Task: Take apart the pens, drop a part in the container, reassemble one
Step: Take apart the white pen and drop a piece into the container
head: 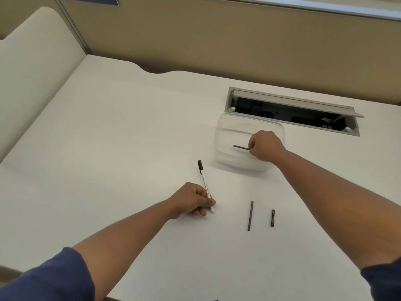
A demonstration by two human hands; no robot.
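Note:
My left hand [191, 199] grips a white pen [205, 184] with a black cap, its capped end pointing away from me. Over the clear plastic container [225, 148], my right hand [265, 145] pinches a thin dark rod-shaped pen part [240, 147] that points left above the container's inside. On the white table nearer to me lie a long dark pen tube [250, 215] and, to its right, a short dark pen piece [272, 217].
An open cable hatch [293, 110] with a raised grey lid is set into the table just behind the container. A tan partition wall [217, 40] runs along the table's far edge. A cream panel [32, 72] stands at the left.

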